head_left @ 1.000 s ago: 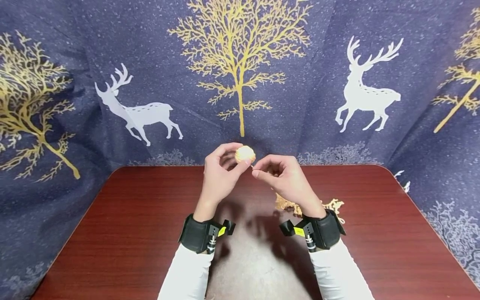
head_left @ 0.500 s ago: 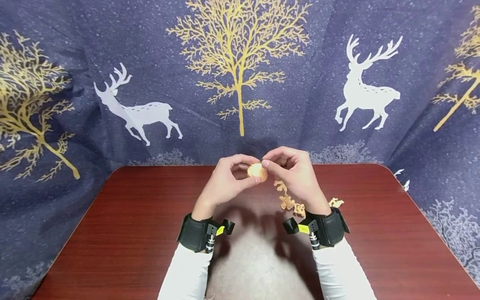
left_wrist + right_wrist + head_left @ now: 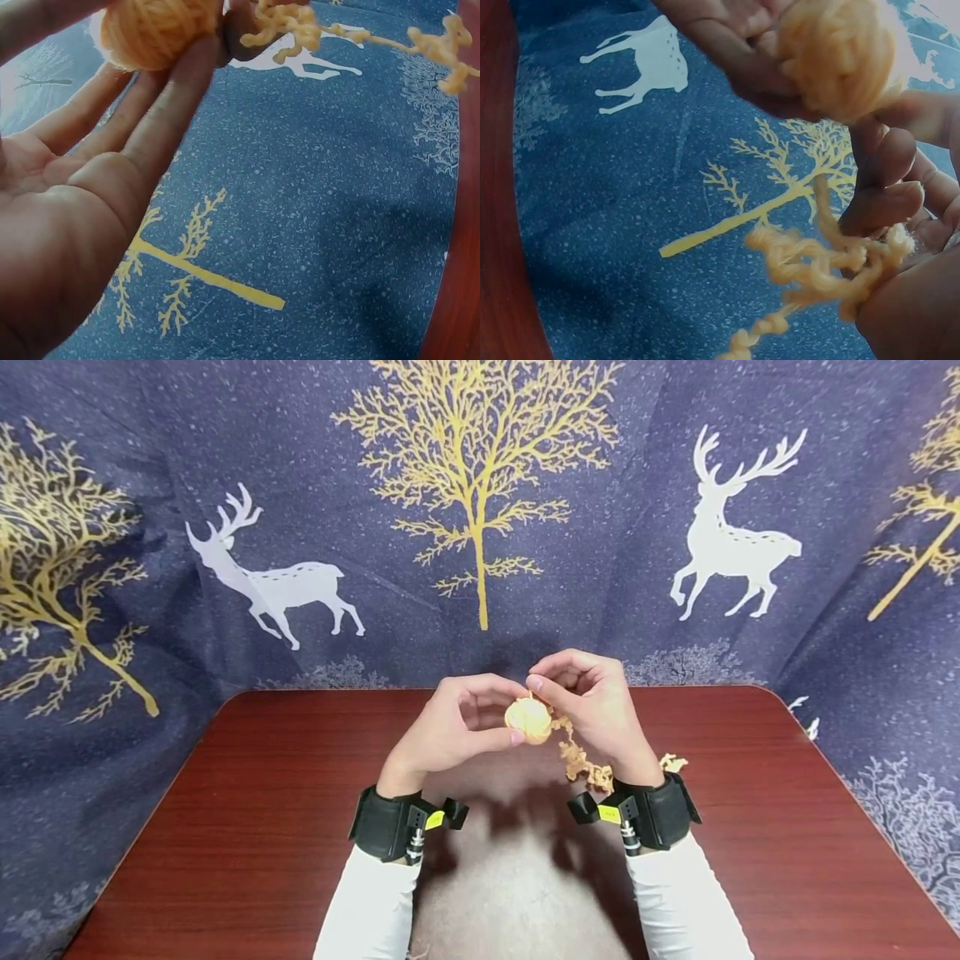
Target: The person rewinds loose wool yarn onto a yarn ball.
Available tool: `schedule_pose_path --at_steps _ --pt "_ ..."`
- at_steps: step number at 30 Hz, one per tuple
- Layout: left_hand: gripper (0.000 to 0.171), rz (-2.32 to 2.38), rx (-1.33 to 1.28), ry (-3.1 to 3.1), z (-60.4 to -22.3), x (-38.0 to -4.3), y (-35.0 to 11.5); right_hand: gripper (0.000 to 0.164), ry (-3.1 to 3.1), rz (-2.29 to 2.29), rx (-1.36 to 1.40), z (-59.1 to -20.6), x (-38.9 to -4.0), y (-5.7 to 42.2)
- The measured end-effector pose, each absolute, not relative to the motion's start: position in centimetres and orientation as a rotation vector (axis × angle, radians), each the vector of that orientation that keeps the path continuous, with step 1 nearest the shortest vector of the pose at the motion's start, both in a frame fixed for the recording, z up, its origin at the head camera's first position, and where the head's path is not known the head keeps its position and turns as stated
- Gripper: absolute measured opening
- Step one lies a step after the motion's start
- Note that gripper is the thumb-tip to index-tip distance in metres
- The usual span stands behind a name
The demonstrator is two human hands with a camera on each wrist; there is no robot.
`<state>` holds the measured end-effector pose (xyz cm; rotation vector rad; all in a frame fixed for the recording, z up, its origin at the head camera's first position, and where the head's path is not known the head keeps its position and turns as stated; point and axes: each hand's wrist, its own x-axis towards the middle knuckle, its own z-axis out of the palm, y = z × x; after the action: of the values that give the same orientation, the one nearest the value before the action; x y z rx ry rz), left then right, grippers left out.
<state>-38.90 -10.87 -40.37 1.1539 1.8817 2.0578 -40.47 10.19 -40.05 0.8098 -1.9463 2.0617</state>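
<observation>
A small yellow-orange ball of yarn is held between the thumb and fingers of my left hand, above the far part of the table. Beside it, at the upper right, my right hand pinches the strand between thumb and forefinger. Crinkled loose yarn trails below the right hand. Seen from the left wrist, the wound ball lies against the fingers, with kinked strand stretching off to the right. In the right wrist view, tangled loops hang at the right palm, partly covered by the fingers.
The red-brown table has a greyish worn patch toward its near side. More loose yarn shows past the right wrist. A blue cloth printed with deer and trees hangs behind the table's far edge.
My left hand has shifted the yarn ball to the right and nearer to me. My right hand has moved slightly right and up, uncovering more of the loose yarn.
</observation>
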Motion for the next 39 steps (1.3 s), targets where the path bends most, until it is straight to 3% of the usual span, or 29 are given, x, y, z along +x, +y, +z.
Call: schedule_pose_path --at_steps 12,24,30,39 --pt "0.035 2.514 1.124 1.639 -40.1 -38.9 -10.7 0.006 -1.984 2.062 0.804 -40.5 -40.8 9.7" --pt "0.032 2.884 0.68 1.72 -40.1 -39.3 -9.6 0.007 -2.246 1.835 0.77 -40.5 -40.2 8.6" --pt "0.031 2.823 0.543 2.068 -40.6 -39.7 -9.4 0.005 -2.258 1.759 0.765 -40.4 -40.0 8.4" --pt "0.036 2.472 0.618 2.373 -40.8 -39.8 -9.8 0.006 -2.176 1.809 0.766 -39.9 -39.8 8.9"
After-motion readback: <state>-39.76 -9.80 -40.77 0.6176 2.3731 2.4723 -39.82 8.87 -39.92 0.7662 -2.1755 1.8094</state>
